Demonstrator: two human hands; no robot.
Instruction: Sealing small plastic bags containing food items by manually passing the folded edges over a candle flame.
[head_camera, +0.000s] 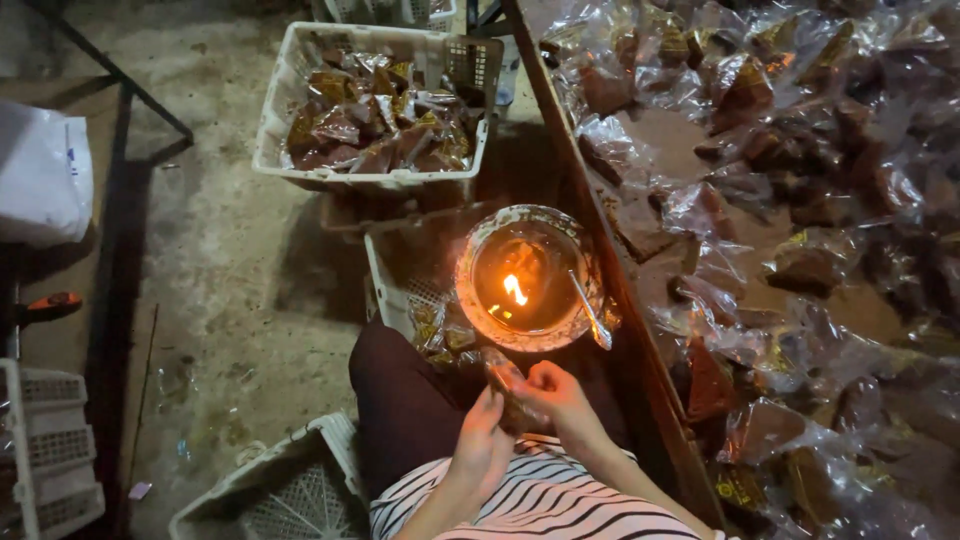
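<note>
1. Single view: a camera worn on the person's head, looking steeply down over the striped top and lap.
2. Facing: forward and downward, toward the concrete floor (230, 280) ahead of the seated person.
3. Nearness: close. The left hand (480, 445) and right hand (555, 392) lie low in the picture, just under the lens; the flame bowl (525, 275) sits mid-frame, just beyond them.
4. Reach: the white crate (375, 110) at the top edge is farthest; the table (660, 140) runs along the right side.
5. No second view; nothing is shared.

Clear brown-filled packets (760, 200) heaped at right, more in a white crate (375, 110).
</note>
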